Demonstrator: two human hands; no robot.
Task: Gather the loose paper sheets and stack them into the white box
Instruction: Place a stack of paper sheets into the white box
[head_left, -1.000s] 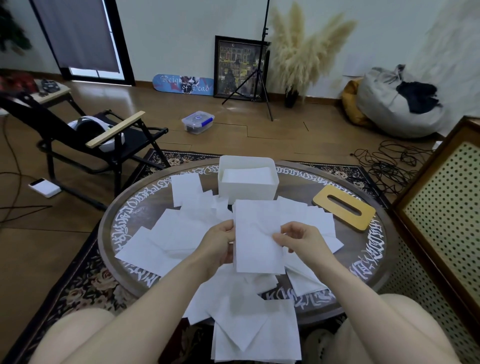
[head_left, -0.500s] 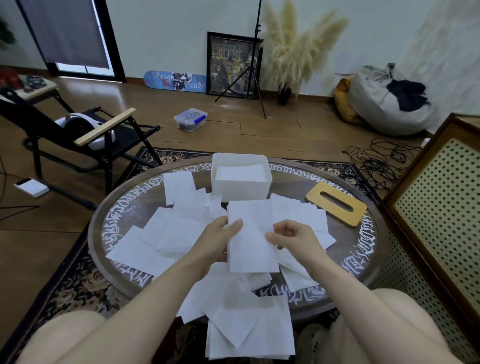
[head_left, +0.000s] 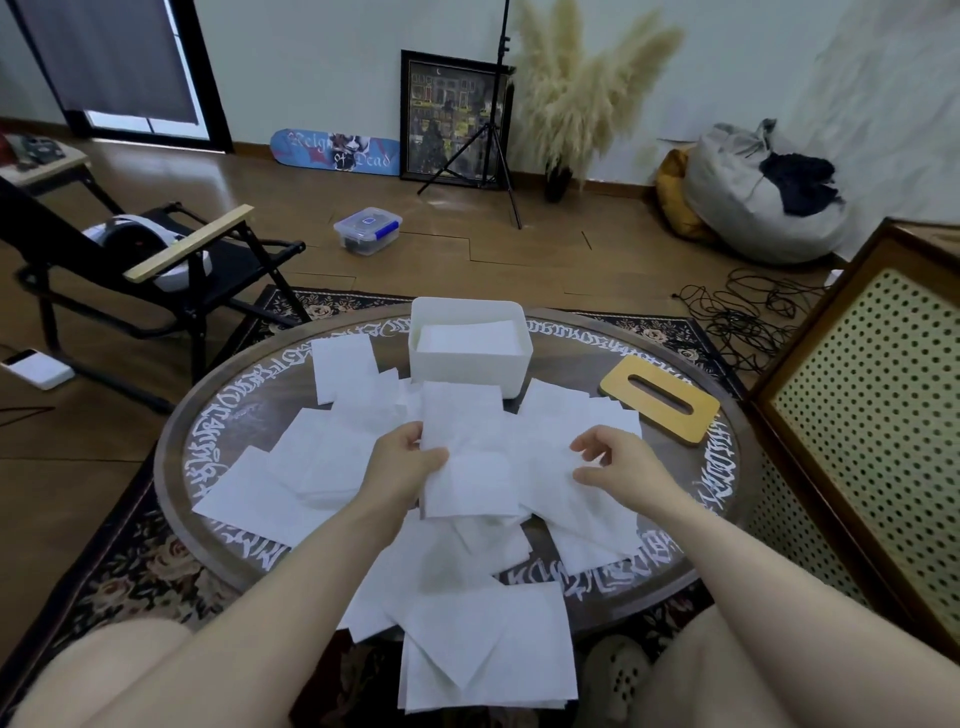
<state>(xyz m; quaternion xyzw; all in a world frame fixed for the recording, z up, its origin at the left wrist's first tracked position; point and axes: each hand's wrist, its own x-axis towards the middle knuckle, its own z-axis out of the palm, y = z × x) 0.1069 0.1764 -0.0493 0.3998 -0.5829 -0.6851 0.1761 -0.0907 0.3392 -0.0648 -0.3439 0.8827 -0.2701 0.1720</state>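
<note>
Several loose white paper sheets (head_left: 291, 467) lie scattered over a round dark table (head_left: 675, 525); some hang over its near edge. My left hand (head_left: 402, 462) pinches the left edge of one upright sheet (head_left: 462, 457) held above the pile. To the right of that sheet my right hand (head_left: 615, 460) hovers with fingers apart, holding nothing. The white box (head_left: 467, 366) stands at the far middle of the table with a stack of sheets inside.
A yellow wooden lid with a slot (head_left: 660, 397) lies right of the box. A black folding chair (head_left: 156, 270) stands to the left, a perforated cabinet (head_left: 872, 415) to the right. My knees are under the table's near edge.
My right hand has let go of the held sheet and moved off to the right. The left hand still holds the sheet, now a little higher and closer to the box.
</note>
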